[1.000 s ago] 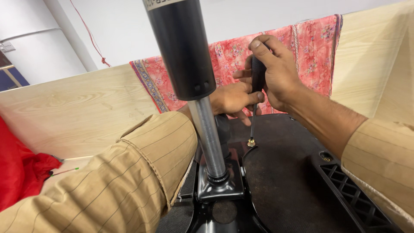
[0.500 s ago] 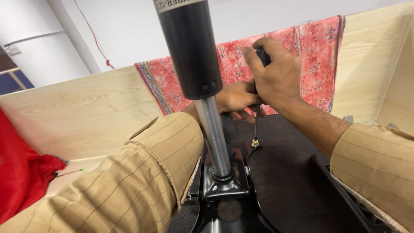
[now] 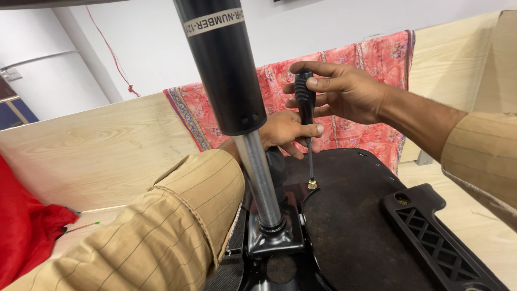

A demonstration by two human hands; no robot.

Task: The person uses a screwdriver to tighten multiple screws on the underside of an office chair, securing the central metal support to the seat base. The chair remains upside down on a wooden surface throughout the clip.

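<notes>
An upturned chair seat (image 3: 355, 215) lies before me, its black gas cylinder (image 3: 226, 70) and chrome piston (image 3: 261, 178) rising from a black metal bracket (image 3: 274, 237). My right hand (image 3: 344, 91) grips the black handle of a screwdriver (image 3: 305, 102) held upright. The tip rests on a brass screw (image 3: 312, 185) at the seat's edge by the bracket. My left hand (image 3: 285, 131) reaches behind the piston and steadies the screwdriver shaft with its fingers.
A black plastic armrest (image 3: 431, 231) lies on the seat at right. Pale wooden panels (image 3: 97, 151) stand at left and behind, with a red patterned cloth (image 3: 366, 64) draped over them. Red fabric (image 3: 27, 231) sits at far left.
My right hand shifted its grip to the top of the screwdriver handle, and the tool now stands upright on the brass screw. The view moved slightly.
</notes>
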